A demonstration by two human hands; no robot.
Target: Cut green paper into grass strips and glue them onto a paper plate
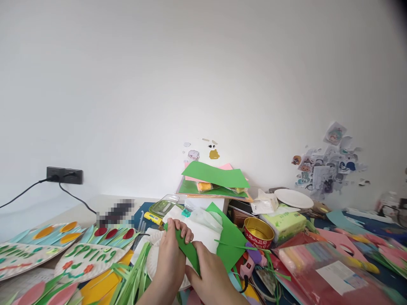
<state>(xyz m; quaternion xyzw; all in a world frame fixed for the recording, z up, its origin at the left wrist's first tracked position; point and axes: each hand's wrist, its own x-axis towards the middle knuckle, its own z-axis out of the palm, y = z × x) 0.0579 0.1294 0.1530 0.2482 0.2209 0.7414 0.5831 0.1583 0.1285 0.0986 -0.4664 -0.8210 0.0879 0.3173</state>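
A dark green piece of paper (187, 250) runs slantwise between my two hands. My left hand (171, 258) is closed on its upper left part, with the fingers wrapped over it. My right hand (211, 273) pinches the lower right end between thumb and fingers. Beneath them lie a white paper plate (153, 260), partly hidden by my left hand, and white paper (206, 231). A larger green sheet (228, 243) lies just right of the white paper. Thin light green paper strips (136, 275) are bunched beside my left wrist.
Two decorated plates, including a "Spring" plate (92, 262), lie left. A red and gold tin (259, 235), a glue gun (248, 267) and a tissue pack (282, 224) sit right. Stacked coloured paper (216, 174) stands behind. A clear plastic package (330, 271) covers the right front.
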